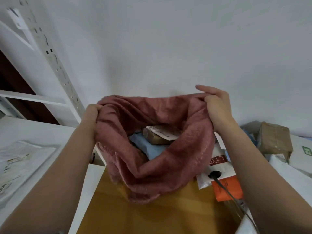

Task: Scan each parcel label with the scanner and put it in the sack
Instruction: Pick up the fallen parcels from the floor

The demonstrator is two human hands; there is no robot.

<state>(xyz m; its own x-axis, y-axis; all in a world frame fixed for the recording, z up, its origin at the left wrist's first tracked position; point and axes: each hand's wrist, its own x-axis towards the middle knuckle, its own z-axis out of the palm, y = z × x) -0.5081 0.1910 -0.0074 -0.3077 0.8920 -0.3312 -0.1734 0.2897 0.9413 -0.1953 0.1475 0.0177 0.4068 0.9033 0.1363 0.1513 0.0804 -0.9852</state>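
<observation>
A dusty-pink woven sack (157, 159) stands open in the middle of the view. My left hand (92, 114) grips the left side of its rim in a bunched fold. My right hand (214, 103) pinches the right side of the rim, with the thumb lifted. Inside the sack lie a brown box with a white label (160, 135) and a blue parcel (148, 146). A black scanner (214, 174) with a dark cable rests on a white mailer (217, 166) just right of the sack, above an orange parcel (226, 188).
A taped cardboard box (275, 138) and white mailers (302, 154) pile up at the right. A yellow-brown surface (152, 215) lies below the sack. White plastic parcels (18, 159) sit on the white table at the left, behind them a white metal shelf upright (55, 65).
</observation>
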